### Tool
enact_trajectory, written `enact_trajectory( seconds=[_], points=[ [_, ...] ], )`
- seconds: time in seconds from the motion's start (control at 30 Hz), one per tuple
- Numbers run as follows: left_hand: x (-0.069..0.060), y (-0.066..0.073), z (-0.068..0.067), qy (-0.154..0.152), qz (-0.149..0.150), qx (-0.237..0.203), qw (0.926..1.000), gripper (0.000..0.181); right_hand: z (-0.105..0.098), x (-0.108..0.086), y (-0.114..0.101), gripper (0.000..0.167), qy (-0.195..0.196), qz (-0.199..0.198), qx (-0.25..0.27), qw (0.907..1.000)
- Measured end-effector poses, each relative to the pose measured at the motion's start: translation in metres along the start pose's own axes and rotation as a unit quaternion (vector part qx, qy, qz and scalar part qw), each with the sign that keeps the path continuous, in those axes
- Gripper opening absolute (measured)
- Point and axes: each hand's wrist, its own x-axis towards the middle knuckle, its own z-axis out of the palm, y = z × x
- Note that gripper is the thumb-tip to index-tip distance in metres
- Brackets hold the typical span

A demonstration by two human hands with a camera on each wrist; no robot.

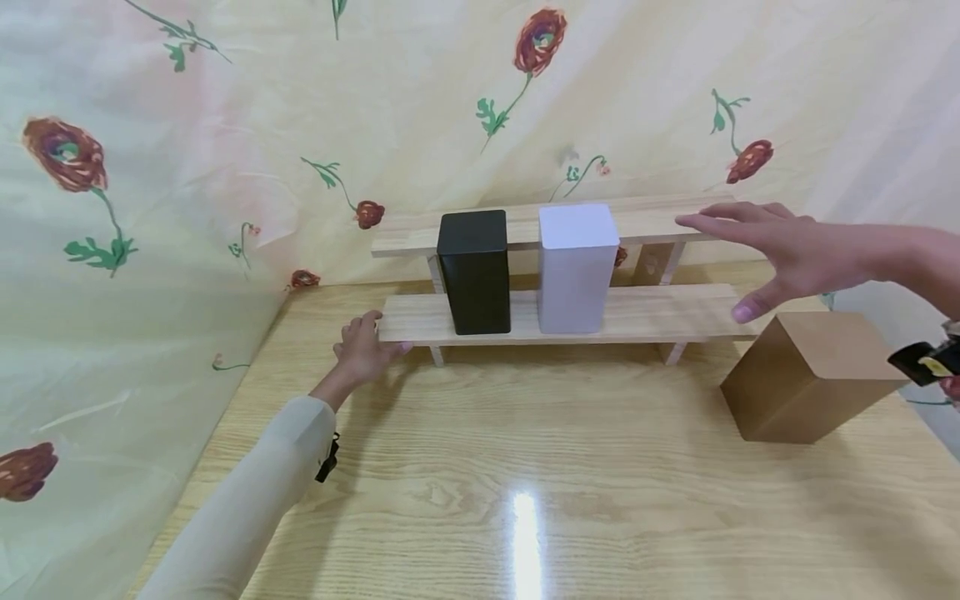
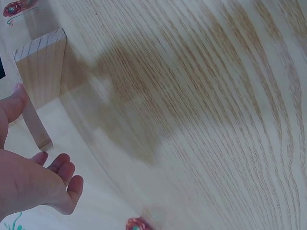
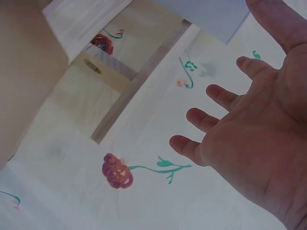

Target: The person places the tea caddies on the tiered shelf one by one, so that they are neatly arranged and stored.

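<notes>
A two-tier wooden shelf [image 1: 675, 310] stands at the back of the table against the cloth. My left hand [image 1: 363, 350] holds the left end of its lower board, thumb at the front edge and fingers at the end; the left wrist view shows the thumb on the wood of the shelf [image 2: 42, 72] and the other fingers curled. On the lower board a black box [image 1: 480, 283] and a white box [image 1: 576, 283] stand upright, a gap between them. My right hand [image 1: 795, 246] hovers near the shelf's right end, fingers spread, holding nothing.
A brown box [image 1: 813, 383] stands on the table [image 1: 450, 450] just right of the shelf, below my right hand. Flower-patterned cloth [image 1: 420, 108] hangs behind and at both sides. Light reflects off the table's front middle.
</notes>
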Motion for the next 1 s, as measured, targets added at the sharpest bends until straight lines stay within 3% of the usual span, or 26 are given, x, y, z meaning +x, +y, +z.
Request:
enact_trajectory(
  seconds=[0.17, 0.33, 0.57, 0.73, 1.0],
  points=[
    [0.000, -0.001, -0.002, 0.000, 0.000, 0.004, 1.0000, 0.081, 0.006, -0.008, 0.004, 0.118, 0.009, 0.002, 0.004, 0.9999],
    [-0.001, 0.000, -0.003, -0.004, 0.000, 0.002, 1.0000, 0.081, 0.010, -0.024, 0.014, 0.121, 0.007, 0.035, -0.024, 0.9991],
    [0.002, 0.000, -0.001, 0.003, 0.002, 0.004, 1.0000, 0.080, 0.025, -0.056, 0.055, 0.134, 0.021, 0.005, -0.068, 0.9975],
    [0.002, 0.000, 0.001, 0.005, 0.000, 0.001, 1.0000, 0.080, 0.039, -0.074, 0.082, 0.128, 0.029, -0.008, -0.079, 0.9964],
    [0.001, 0.001, 0.001, 0.006, 0.000, -0.002, 1.0000, 0.080, 0.051, -0.089, 0.097, 0.114, -0.049, 0.054, -0.042, 0.9964]
  ],
)
